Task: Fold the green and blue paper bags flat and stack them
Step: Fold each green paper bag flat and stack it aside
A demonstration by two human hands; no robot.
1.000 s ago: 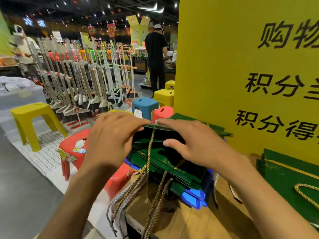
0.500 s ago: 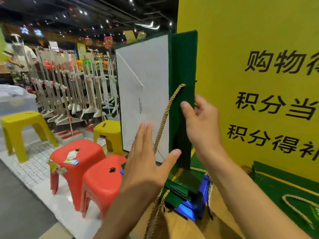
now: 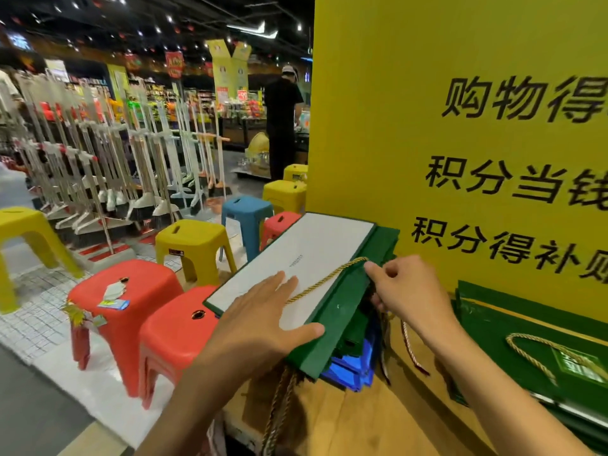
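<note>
At the counter's (image 3: 362,422) left edge, the stack (image 3: 355,366) is carrying the green bag (image 3: 332,320), which is overhanging. The left hand (image 3: 260,324) is pressing it flat-fingered; the right hand (image 3: 408,291) is pinching its fold. Uneven release risks it sliding off.

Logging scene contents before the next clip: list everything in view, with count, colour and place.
flat green paper bag with white panel: one, green and white, atop the stack.
gold rope handle: one, gold, across that bag.
stack of folded paper bags: count unclear, green and blue, under it.
second green paper bag with gold cord: one, green, table's right end.
brown wooden table: one, nearest camera.
yellow sign board with black characters: one, right.
red plastic stools: three, floor, left of table.
yellow plastic stools: four, floor, behind them.
blue plastic stool: one, centre.
brooms: many, grey-white, rack at left.
person in black clothes: one, rear aisle.
left hand: flat on the white panel.
right hand: pinches the bag's green edge.
</note>
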